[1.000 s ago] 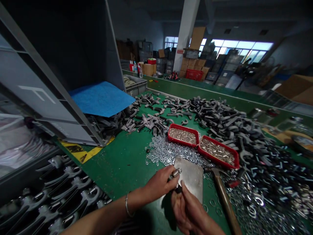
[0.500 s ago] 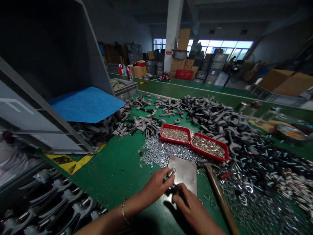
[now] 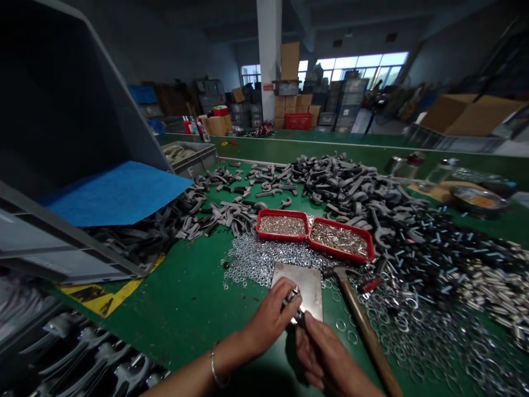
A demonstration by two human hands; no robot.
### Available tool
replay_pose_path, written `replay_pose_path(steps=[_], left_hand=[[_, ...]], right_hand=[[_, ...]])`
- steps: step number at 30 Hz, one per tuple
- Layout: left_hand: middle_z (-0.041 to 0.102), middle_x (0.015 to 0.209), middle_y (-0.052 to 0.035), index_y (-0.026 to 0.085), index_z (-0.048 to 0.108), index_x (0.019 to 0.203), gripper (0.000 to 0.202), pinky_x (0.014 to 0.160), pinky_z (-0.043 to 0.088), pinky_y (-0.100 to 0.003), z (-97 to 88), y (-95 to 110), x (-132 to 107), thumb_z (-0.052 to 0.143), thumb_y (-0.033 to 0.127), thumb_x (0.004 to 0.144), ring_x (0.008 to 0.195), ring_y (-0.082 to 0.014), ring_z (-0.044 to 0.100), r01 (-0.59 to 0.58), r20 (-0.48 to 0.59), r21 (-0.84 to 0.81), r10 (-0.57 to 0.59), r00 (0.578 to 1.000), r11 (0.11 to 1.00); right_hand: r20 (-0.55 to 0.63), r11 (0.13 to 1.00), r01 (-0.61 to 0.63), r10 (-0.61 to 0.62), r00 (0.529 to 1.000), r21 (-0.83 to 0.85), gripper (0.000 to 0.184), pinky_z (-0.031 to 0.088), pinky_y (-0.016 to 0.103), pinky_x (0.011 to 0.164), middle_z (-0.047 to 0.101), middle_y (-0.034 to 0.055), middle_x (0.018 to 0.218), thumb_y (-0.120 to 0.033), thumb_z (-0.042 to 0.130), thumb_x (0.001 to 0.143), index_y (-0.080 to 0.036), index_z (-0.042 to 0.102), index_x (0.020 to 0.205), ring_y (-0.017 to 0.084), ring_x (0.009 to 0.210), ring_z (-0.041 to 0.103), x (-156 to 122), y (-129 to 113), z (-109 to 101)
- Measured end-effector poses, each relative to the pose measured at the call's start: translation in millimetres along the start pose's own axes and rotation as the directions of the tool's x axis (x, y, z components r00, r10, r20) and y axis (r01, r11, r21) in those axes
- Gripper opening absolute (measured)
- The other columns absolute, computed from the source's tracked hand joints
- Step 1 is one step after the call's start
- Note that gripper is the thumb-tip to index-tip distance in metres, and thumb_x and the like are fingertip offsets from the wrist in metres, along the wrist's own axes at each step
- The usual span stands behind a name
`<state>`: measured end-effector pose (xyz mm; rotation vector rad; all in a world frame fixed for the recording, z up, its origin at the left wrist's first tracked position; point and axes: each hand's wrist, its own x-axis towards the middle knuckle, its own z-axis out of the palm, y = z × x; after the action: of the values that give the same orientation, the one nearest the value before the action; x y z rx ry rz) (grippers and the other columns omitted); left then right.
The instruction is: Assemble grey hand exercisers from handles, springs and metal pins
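My left hand (image 3: pixel 270 317) is closed around a small metal part with a spring (image 3: pixel 291 298), held at the near edge of a steel plate (image 3: pixel 308 285) on the green table. My right hand (image 3: pixel 324 353) meets it from below, its fingers pinched on the dark lower end of the same part. A wooden-handled hammer (image 3: pixel 363 331) lies just right of the hands. Two red trays (image 3: pixel 281 225) (image 3: pixel 341 240) of small metal pieces sit beyond the plate, with a spread of washers (image 3: pixel 256 259) around them.
A tipped grey crate (image 3: pixel 66 165) with a blue sheet (image 3: pixel 115 193) spills grey hooked parts (image 3: pixel 231 212) at the left. A big heap of grey parts (image 3: pixel 355 190) and rings (image 3: pixel 417 331) covers the right. Assembled pieces (image 3: pixel 82 353) fill a bin at lower left.
Both hands stay together on the small part, the right hand shifting its grip. The view has swung, so the table contents sit further left in the picture.
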<state>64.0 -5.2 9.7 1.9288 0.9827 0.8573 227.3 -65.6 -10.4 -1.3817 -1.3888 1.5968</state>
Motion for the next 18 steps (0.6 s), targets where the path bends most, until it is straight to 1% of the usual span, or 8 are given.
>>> replay_pose_path(steps=[2, 4, 6, 8, 11, 13, 16, 18], left_hand=[[0.055, 0.107, -0.0077, 0.018, 0.053, 0.105, 0.019, 0.096, 0.042, -0.034, 4.9, 4, 5, 0.040, 0.031, 0.102, 0.104, -0.0197, 0.051, -0.121, 0.078, 0.014, 0.119, 0.990, 0.993], [0.054, 0.107, -0.0077, 0.019, 0.052, 0.106, 0.019, 0.096, 0.043, -0.034, 11.5, 6, 9, 0.039, 0.031, 0.102, 0.104, -0.0197, 0.051, -0.097, 0.088, 0.020, 0.095, 0.992, 0.995], [0.054, 0.104, -0.0070, 0.019, 0.051, 0.105, 0.019, 0.093, 0.044, -0.034, 18.5, 7, 11, 0.036, 0.032, 0.103, 0.100, -0.0193, 0.052, 0.009, 0.003, 0.008, -0.009, 1.000, 1.000], [0.054, 0.102, -0.0069, 0.019, 0.050, 0.103, 0.020, 0.092, 0.044, -0.034, 23.2, 8, 12, 0.035, 0.031, 0.103, 0.099, -0.0191, 0.052, 0.025, -0.048, -0.007, -0.026, 0.998, 1.000], [0.054, 0.104, -0.0077, 0.019, 0.051, 0.099, 0.018, 0.093, 0.044, -0.034, 25.0, 9, 13, 0.037, 0.030, 0.102, 0.100, -0.0192, 0.052, -0.109, 0.068, 0.011, 0.108, 0.992, 0.994], [0.054, 0.103, -0.0079, 0.019, 0.052, 0.099, 0.019, 0.093, 0.044, -0.034, 26.0, 8, 12, 0.038, 0.030, 0.102, 0.099, -0.0195, 0.053, -0.084, 0.086, 0.016, 0.082, 0.993, 0.996], [0.055, 0.106, -0.0086, 0.018, 0.050, 0.107, 0.020, 0.097, 0.042, -0.037, 28.5, 5, 10, 0.035, 0.031, 0.103, 0.103, -0.0205, 0.052, 0.079, -0.071, 0.007, -0.078, 0.994, 0.997], [0.054, 0.106, -0.0088, 0.018, 0.049, 0.106, 0.019, 0.097, 0.042, -0.037, 27.5, 3, 8, 0.035, 0.031, 0.103, 0.103, -0.0205, 0.052, 0.065, -0.105, 0.017, -0.063, 0.992, 0.998]], right_hand=[[0.089, 0.997, -0.066, 0.063, 0.994, 0.036, 0.070, 0.034, 0.025, 0.039, 0.050, -0.0020, 0.049, -0.070, 0.012, 0.095, -0.019, 0.058, 0.081, 0.013, 0.035, 0.039, -1, 0, -6], [-0.095, 0.991, 0.086, -0.096, 0.991, -0.107, 0.057, 0.043, 0.027, 0.050, 0.062, 0.0043, 0.067, -0.071, 0.039, 0.091, -0.019, 0.061, 0.086, 0.017, 0.055, 0.055, -2, -1, -13], [-0.257, 0.968, 0.188, -0.226, 0.940, -0.165, 0.045, 0.047, 0.028, 0.064, 0.064, 0.0073, 0.086, -0.065, 0.060, 0.084, -0.021, 0.062, 0.089, 0.020, 0.076, 0.059, -4, -2, -18], [-0.219, 0.989, 0.149, -0.150, 0.964, -0.021, 0.047, 0.046, 0.026, 0.055, 0.061, 0.0037, 0.076, -0.067, 0.047, 0.091, -0.021, 0.059, 0.089, 0.016, 0.061, 0.054, -6, -1, -19], [-0.002, 0.990, -0.009, 0.009, 1.000, 0.139, 0.060, 0.032, 0.023, 0.035, 0.050, -0.0041, 0.054, -0.065, 0.018, 0.098, -0.020, 0.056, 0.092, 0.010, 0.034, 0.032, -8, 1, -19], [-0.086, 0.998, 0.062, -0.063, 0.994, -0.019, 0.053, 0.038, 0.025, 0.042, 0.059, 0.0014, 0.065, -0.067, 0.033, 0.095, -0.020, 0.057, 0.093, 0.013, 0.043, 0.045, -8, 2, -19], [-0.299, 0.931, 0.205, -0.296, 0.907, -0.301, 0.043, 0.047, 0.031, 0.067, 0.064, 0.0085, 0.089, -0.064, 0.058, 0.085, -0.021, 0.061, 0.089, 0.021, 0.078, 0.058, -7, 4, -16], [-0.270, 0.969, 0.204, -0.236, 0.933, -0.143, 0.042, 0.047, 0.029, 0.063, 0.061, 0.0046, 0.079, -0.063, 0.050, 0.090, -0.022, 0.058, 0.087, 0.019, 0.070, 0.056, -6, 4, -10]])
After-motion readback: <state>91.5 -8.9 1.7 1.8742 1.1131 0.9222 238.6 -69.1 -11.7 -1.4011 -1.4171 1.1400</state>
